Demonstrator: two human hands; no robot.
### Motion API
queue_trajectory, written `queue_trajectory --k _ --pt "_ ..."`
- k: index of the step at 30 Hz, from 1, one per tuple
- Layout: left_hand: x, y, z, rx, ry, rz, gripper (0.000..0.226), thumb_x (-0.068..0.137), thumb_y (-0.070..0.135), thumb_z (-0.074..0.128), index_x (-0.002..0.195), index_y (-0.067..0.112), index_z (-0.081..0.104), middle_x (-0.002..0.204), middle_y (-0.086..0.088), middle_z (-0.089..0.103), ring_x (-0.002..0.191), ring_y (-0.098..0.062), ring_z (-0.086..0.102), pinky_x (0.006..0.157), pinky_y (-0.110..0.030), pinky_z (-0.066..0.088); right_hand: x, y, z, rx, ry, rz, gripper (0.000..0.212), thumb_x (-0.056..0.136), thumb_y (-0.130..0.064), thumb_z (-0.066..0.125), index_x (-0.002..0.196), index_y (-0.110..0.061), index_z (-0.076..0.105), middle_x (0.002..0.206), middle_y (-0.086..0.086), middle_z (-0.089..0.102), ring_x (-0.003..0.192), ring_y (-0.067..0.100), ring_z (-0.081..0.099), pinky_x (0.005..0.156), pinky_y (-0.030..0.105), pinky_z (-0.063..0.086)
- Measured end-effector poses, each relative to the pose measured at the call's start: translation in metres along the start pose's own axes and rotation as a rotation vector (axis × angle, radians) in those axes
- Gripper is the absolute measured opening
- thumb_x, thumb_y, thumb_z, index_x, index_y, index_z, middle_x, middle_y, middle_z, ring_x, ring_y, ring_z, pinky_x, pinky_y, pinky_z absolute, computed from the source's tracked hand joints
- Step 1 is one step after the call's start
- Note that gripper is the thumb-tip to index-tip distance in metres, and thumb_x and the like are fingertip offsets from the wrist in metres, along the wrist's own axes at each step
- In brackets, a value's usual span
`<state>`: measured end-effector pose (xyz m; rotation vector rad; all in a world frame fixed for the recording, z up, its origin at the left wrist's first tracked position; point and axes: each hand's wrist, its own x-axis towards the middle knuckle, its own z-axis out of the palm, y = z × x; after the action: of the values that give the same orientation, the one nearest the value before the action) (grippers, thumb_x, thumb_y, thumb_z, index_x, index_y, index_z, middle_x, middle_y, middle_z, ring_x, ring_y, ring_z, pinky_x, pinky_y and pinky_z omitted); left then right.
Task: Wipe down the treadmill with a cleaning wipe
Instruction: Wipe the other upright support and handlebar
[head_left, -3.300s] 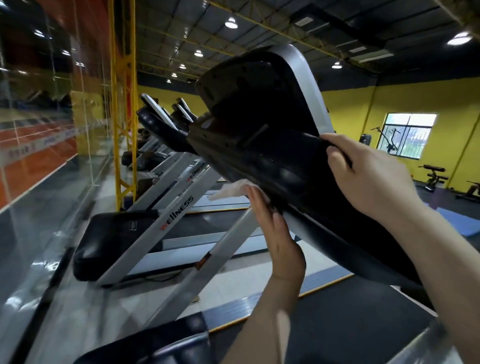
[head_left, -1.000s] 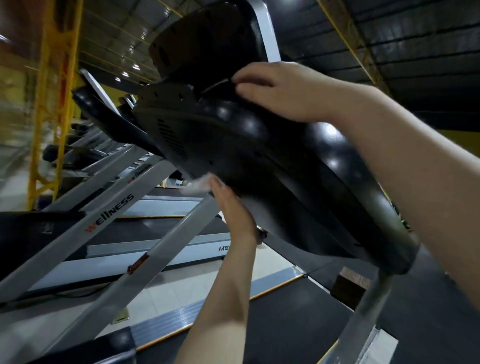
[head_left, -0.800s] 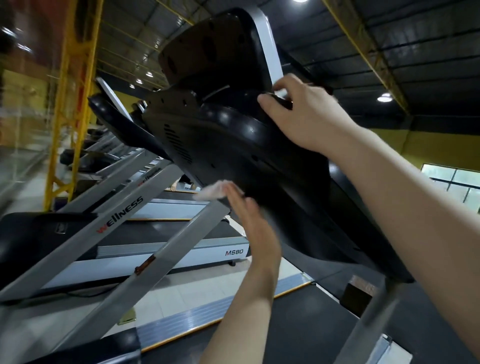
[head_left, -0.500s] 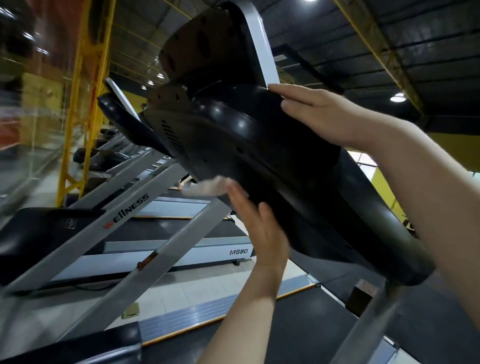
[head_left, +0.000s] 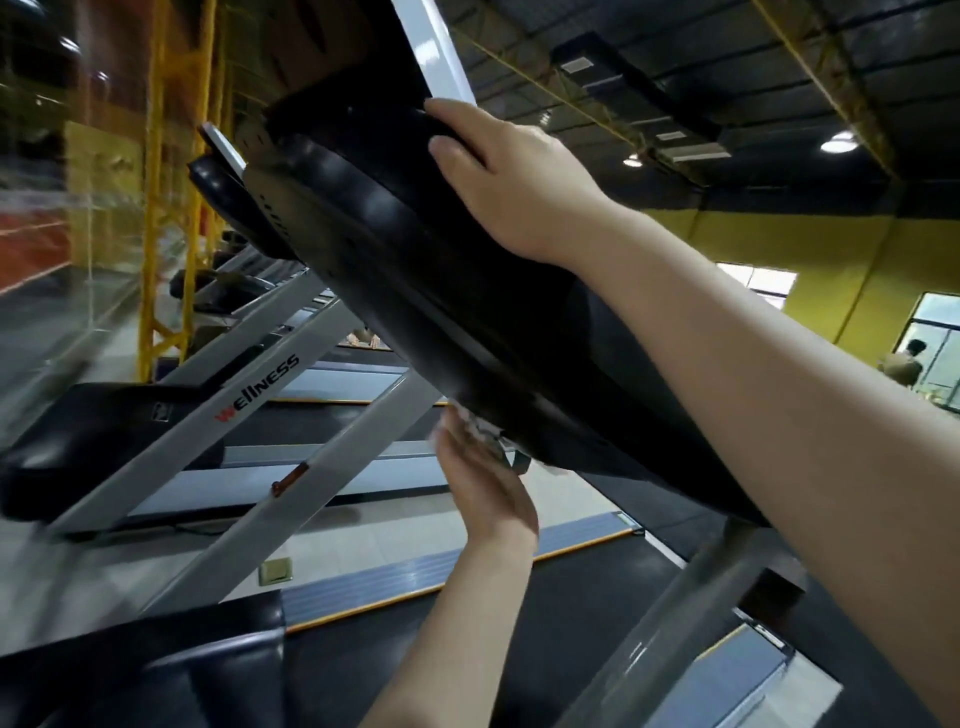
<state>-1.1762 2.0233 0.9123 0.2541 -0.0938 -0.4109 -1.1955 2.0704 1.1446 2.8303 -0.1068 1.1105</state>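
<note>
Left hand (head_left: 485, 480) — fingers straight, palm up — presses the white wipe (head_left: 480, 428) flat against the underside of the black console (head_left: 415, 270), at its lower edge. Right hand (head_left: 511, 171) rests on the console's upper rear edge, fingers curled over it. Grey uprights (head_left: 291, 499) stand below — partly blurred.

The black console (head_left: 415, 291) slants from upper left to lower right and blocks the middle; its top edge is taken by the right hand (head_left: 514, 182), its lower edge by the left hand (head_left: 483, 483) pressing the wipe (head_left: 480, 428). Below the console, open room lies between the grey upright (head_left: 291, 499) at left and the blurred upright (head_left: 670, 629) at right. Beyond the left upright, the neighbouring treadmill (head_left: 156, 431) closes that side.
</note>
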Motion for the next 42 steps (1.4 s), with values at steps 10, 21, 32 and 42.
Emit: queue_trajectory --k 10,21,32,42 --pt "-0.03 0.018 0.038 0.723 -0.317 1.142 0.084 0.102 0.055 0.029 0.156 0.0 -0.003 0.166 -0.01 -0.009 0.153 -0.021 -0.008 0.123 -0.055 0.004 -0.009 0.005 -0.011 0.092 -0.076 -0.055 0.041 0.105 -0.034 0.03 0.139 -0.017 0.043 0.134 0.006 0.056 0.12 0.028 0.051 0.095 0.035 0.042" --pt "-0.045 -0.061 0.024 0.218 0.1 0.132 0.041 0.106 0.041 0.036 0.136 0.023 0.056 0.129 0.011 0.062 0.116 -0.003 0.057 0.112 -0.025 0.034 -0.054 0.053 -0.006 0.177 -0.063 -0.054 0.056 0.098 -0.057 0.038 0.148 -0.032 0.033 0.128 0.001 0.062 0.113 0.026 0.058 0.077 0.027 0.037" --pt "-0.082 0.033 0.067 0.528 -0.139 0.686 0.075 0.096 0.06 0.038 0.158 0.027 0.015 0.164 0.011 0.018 0.149 -0.002 0.019 0.124 -0.038 0.015 -0.053 0.066 -0.019 0.56 -0.205 0.057 0.041 0.104 -0.042 0.034 0.143 -0.037 0.046 0.131 -0.007 0.059 0.112 0.013 0.06 0.096 0.034 0.05" --pt "-0.033 0.131 0.088 1.62 -0.242 1.503 0.044 0.103 0.011 0.037 0.145 -0.002 0.043 0.155 -0.016 0.036 0.147 -0.026 0.029 0.117 -0.051 0.027 -0.093 0.075 -0.015 0.943 0.09 0.155 0.029 0.102 -0.016 0.042 0.117 -0.019 0.067 0.112 -0.01 0.067 0.108 0.001 0.06 0.095 0.023 0.049"
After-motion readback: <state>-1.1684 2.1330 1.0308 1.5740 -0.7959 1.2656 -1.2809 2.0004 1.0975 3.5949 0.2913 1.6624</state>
